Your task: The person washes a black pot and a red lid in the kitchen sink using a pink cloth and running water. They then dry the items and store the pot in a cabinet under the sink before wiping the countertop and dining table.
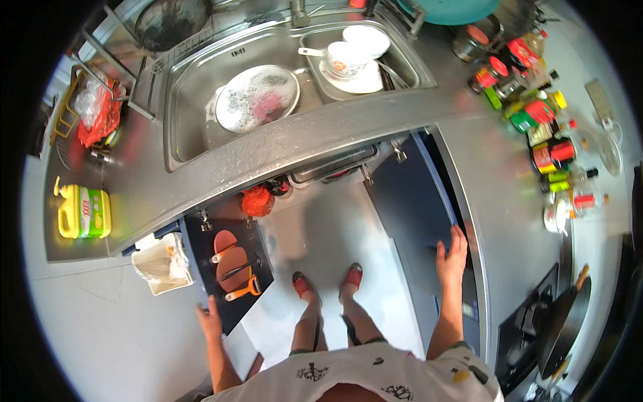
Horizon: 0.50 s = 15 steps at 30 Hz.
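Observation:
Two dark blue cabinet doors stand swung out below the sink counter. At the outer edge of the left cabinet door [228, 206] is my left hand [210, 316], its fingers at the edge; its grip cannot be told. A yellow-handled peeler [243, 290] and round brown boards [233, 269] hang on that door's inner face. My right hand [452, 256] touches the upper edge of the right cabinet door [407, 186], fingers spread. Ahead, a soapy white basin [258, 98] with a pink cloth [268, 104] sits in the steel sink [193, 120].
Bowls [346, 58] and a plate fill the small sink. Yellow detergent [83, 211] stands at the left. Sauce bottles [535, 118] line the right wall, with a wok [562, 326] at the lower right. A lined waste bin [163, 266] is beside the left door.

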Each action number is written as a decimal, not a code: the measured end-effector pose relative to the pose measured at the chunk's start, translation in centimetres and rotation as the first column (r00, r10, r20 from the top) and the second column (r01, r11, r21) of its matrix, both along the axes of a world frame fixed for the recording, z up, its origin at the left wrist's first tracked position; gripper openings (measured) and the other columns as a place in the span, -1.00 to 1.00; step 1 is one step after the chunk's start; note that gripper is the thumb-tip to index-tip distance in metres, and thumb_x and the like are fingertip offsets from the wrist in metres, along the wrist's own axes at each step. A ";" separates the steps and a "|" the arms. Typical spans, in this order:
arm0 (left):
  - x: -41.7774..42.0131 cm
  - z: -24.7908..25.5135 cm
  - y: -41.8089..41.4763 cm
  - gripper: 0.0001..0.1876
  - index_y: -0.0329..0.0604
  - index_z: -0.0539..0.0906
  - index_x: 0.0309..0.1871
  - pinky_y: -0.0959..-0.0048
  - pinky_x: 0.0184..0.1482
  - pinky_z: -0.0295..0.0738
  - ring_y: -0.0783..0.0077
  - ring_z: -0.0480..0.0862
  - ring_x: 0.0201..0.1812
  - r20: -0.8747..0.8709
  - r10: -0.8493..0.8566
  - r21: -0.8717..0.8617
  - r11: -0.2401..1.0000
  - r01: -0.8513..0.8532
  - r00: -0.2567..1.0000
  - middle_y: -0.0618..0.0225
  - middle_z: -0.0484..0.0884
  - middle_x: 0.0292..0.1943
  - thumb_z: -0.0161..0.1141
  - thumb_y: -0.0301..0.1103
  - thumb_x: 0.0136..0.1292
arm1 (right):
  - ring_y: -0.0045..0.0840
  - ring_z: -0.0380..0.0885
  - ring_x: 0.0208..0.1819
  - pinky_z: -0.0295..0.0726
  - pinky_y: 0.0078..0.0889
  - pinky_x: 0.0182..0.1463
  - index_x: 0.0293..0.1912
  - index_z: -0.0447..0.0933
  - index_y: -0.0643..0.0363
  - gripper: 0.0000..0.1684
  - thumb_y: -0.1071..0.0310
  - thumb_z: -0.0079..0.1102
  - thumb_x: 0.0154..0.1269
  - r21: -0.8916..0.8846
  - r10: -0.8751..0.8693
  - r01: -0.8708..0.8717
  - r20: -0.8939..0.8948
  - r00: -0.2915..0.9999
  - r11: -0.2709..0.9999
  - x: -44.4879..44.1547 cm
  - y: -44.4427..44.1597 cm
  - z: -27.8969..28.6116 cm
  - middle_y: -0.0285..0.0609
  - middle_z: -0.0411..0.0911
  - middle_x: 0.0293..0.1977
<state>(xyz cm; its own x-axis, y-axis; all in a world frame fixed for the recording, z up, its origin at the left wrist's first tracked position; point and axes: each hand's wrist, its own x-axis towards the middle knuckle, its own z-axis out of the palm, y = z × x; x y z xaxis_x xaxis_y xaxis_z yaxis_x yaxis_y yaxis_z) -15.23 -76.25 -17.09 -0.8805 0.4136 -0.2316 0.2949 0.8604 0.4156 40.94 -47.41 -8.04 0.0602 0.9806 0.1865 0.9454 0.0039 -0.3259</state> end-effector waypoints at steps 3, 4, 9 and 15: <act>2.2 3.1 1.3 -0.15 -0.51 0.24 0.26 0.32 0.23 0.27 0.10 0.41 0.20 0.376 0.009 0.135 0.989 -0.065 0.926 -0.16 0.40 0.17 0.17 0.15 0.20 | -0.14 0.17 0.30 0.15 -0.11 0.33 0.28 0.17 0.22 -0.26 0.41 0.19 0.11 -0.069 -0.123 0.132 0.111 0.986 0.989 1.8 -1.8 -1.4 0.01 0.21 0.25; 1.8 2.8 0.3 -0.20 -0.49 0.26 0.25 0.33 0.19 0.30 0.14 0.44 0.15 0.388 -0.005 0.160 0.985 -0.062 0.922 -0.12 0.43 0.13 0.19 0.07 0.20 | -0.14 0.16 0.30 0.16 -0.10 0.32 0.29 0.16 0.23 -0.25 0.40 0.20 0.10 -0.107 -0.133 0.146 0.118 0.984 0.983 2.0 -2.6 -1.4 0.01 0.19 0.26; 3.5 2.3 2.6 -0.51 -0.29 0.33 0.12 0.35 -0.04 0.44 0.23 0.52 -0.12 0.699 -0.006 0.159 0.976 -0.147 0.715 0.12 0.52 -0.10 0.14 -0.38 0.10 | -0.07 0.17 0.27 0.16 -0.09 0.30 0.29 0.11 0.30 -0.16 0.37 0.22 0.02 -0.025 -0.104 0.106 0.077 0.992 0.994 2.2 -2.3 -2.7 0.09 0.21 0.22; 12.0 5.5 11.9 -0.57 -0.25 0.33 0.10 0.02 -0.48 0.67 0.12 0.60 -0.36 0.859 -0.194 0.315 0.930 -0.190 0.474 0.10 0.51 -0.18 0.13 -0.37 0.16 | 0.02 0.45 -0.03 0.47 -0.11 0.02 0.05 0.28 0.32 -0.39 0.30 0.26 0.03 -0.121 -0.072 0.067 -0.044 0.996 0.990 -0.3 -2.7 -1.1 0.13 0.47 -0.11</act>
<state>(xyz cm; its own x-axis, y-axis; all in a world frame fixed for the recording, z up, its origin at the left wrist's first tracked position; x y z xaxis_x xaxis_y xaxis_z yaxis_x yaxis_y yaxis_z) -3.20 -64.36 -11.56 -0.2968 0.6278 -0.7196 -0.3807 0.6133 0.6921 40.59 -50.09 -9.16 0.1350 0.9888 0.0632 0.9253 -0.1030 -0.3651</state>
